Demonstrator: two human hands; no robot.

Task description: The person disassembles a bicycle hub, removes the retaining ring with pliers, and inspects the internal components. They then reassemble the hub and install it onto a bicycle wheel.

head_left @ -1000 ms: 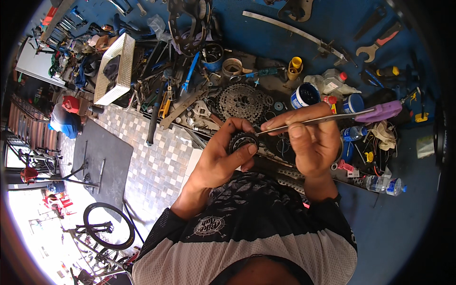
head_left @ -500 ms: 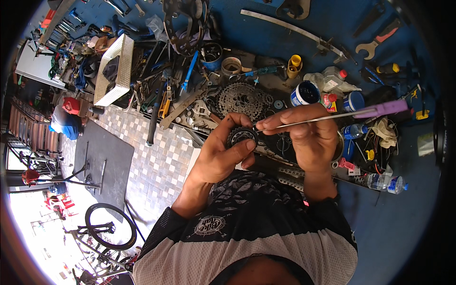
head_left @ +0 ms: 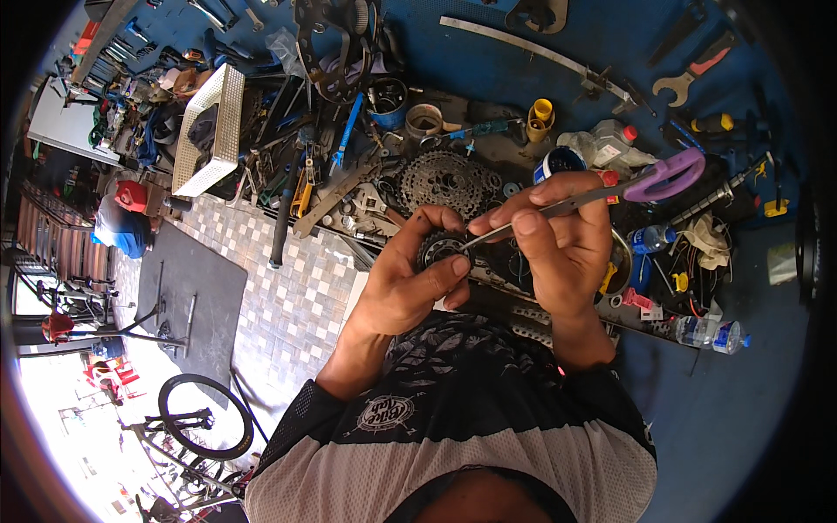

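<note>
My left hand (head_left: 405, 283) is closed around a round black hub part (head_left: 441, 250) with a toothed rim and ring-shaped inner parts. Its open face is turned up, and my thumb lies across the near edge. In my right hand (head_left: 562, 248) are slim scissors (head_left: 571, 204) with a purple loop handle (head_left: 667, 174), of which just one loop shows clearly. My fingers and thumb pinch the metal blade. Its narrow tip meets the inner ring of the hub part. Beyond my hands, a large bicycle cassette (head_left: 446, 183) lies on the cluttered bench.
Tubs, including a blue-rimmed one (head_left: 558, 162), and bottles stand at the right. A white perforated basket (head_left: 209, 131), an adjustable wrench (head_left: 370, 202) and many tools fill the left. A person (head_left: 122, 218) is at the far left, above a bicycle wheel (head_left: 205, 417).
My right hand has turned the scissors, so the blade and purple loop now show their flat side. The tip has shifted slightly onto the hub part; my left hand stays almost still.
</note>
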